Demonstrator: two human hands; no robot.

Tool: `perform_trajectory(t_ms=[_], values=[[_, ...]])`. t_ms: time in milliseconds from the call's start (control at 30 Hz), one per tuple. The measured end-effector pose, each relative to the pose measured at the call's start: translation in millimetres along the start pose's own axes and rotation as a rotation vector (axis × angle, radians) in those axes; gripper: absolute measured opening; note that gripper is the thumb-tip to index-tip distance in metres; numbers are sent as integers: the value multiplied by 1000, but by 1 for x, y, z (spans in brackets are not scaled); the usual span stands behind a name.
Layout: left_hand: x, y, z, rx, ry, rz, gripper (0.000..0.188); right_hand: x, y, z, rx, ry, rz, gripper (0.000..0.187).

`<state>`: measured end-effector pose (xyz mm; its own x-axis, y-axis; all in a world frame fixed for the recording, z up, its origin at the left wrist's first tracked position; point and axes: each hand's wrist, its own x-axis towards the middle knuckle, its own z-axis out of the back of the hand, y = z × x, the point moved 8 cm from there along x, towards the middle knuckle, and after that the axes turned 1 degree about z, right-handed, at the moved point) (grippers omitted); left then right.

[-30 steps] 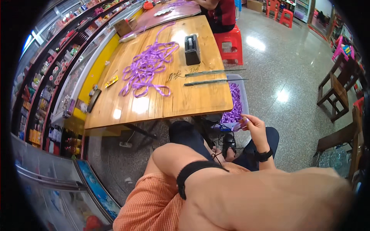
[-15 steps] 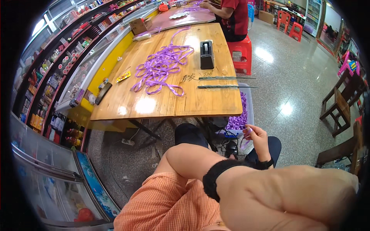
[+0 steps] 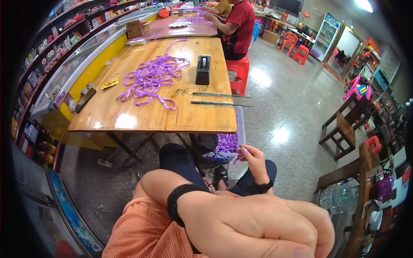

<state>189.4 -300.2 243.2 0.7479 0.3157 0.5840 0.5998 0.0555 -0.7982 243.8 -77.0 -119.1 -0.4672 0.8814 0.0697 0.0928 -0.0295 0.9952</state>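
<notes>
- below the near right corner of the wooden surface (image 3: 172, 120), there's the right hand (image 3: 251, 162), raised and at work!
- that grip is pinched closed, thumb against fingertips, and it has a short strip of purple ribbon (image 3: 236, 161).
- look where the strip sits: on the left side of the fingertips, long axis dropping down and a touch left, lower end hanging free.
- so the right hand is the nearer one, no contest; the left hand (image 3: 264, 225) is well apart, big in the foreground, with the strip ahead of it and off to its left.
- left grip now: fingers folded over, tips turned away, so whether anything is tucked inside, i can't tell.
- just past the right fingertips, a pale plastic bin (image 3: 242, 129), and in it a pile of purple pieces (image 3: 227, 142).
- up on the surface, a loose tangle of ribbon (image 3: 150, 79), left of the black tape dispenser (image 3: 203, 71).
- and two thin dark rods (image 3: 211, 103), side by side, ends poking out over the right edge!
</notes>
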Motion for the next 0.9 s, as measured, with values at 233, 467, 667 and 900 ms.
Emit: perform_trajectory(t_ms=[233,467,667,900], values=[[-17,26,12,-508,-298,-101,25,15,9,13,-44,-28,12,22],[-18,42,31,-640,-122,-119,23,58,33,51,-207,-117,136,24],[-25,59,69,-697,-386,-360,17,121,89,78,-696,-246,385,22],[-51,61,99,276,-341,6,15,189,119,45,-841,-88,682,21]])
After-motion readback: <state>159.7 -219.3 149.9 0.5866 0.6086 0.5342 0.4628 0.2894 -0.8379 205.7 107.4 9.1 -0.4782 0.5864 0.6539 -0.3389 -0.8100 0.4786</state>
